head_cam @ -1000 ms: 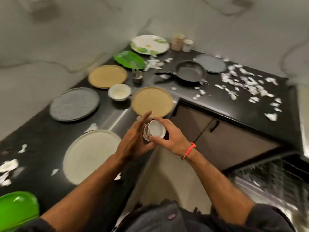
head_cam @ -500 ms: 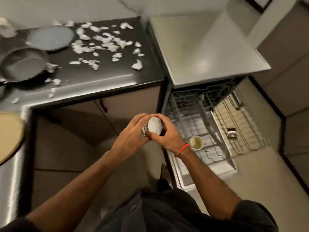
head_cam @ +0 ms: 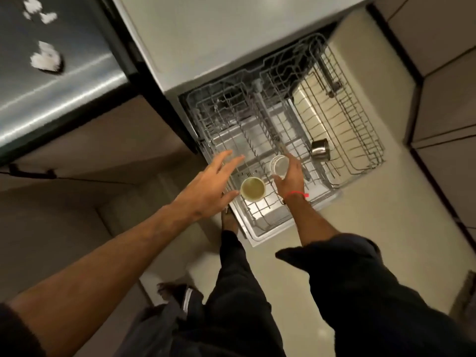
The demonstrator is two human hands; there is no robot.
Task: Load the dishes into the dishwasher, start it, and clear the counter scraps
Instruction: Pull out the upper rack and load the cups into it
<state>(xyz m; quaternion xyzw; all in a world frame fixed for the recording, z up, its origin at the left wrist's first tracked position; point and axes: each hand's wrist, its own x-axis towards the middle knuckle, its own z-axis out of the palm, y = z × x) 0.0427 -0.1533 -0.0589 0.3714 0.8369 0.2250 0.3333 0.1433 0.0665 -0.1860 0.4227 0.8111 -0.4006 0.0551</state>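
Head camera looks steeply down at an open dishwasher (head_cam: pixel 164 34) in the middle of the frame, its wire racks pulled out over the pale floor. The right hand (head_cam: pixel 288 176), with a red band (head_cam: pixel 298 194) at the wrist, grasps a small white cup (head_cam: pixel 279 164) over the front part of the nearer rack (head_cam: pixel 260 215); fingers and thumb curl round the cup's side. Whether the cup's base already touches the wires is hard to tell, since the hand covers it. Just left of it, a second cup (head_cam: pixel 253 188) with a yellowish inside stands upright in the same rack, mouth up. The left hand (head_cam: pixel 208 184) hovers beside that cup with its fingers spread and straight, grasping nothing; its thumb lies close to the cup's rim, but the frame does not show whether they touch.

Right of centre, a small steel pot (head_cam: pixel 320 149) lies on its side in the farther rack (head_cam: pixel 360 140).

In the upper left of the frame runs the dark counter (head_cam: pixel 64 86), streaked with glare, with a few white scraps (head_cam: pixel 46 60) on it, blurred. Below the counter a cabinet front (head_cam: pixel 103 155) shows.

At the bottom of the frame are the person's dark trousers and a dark sleeve on the right arm.
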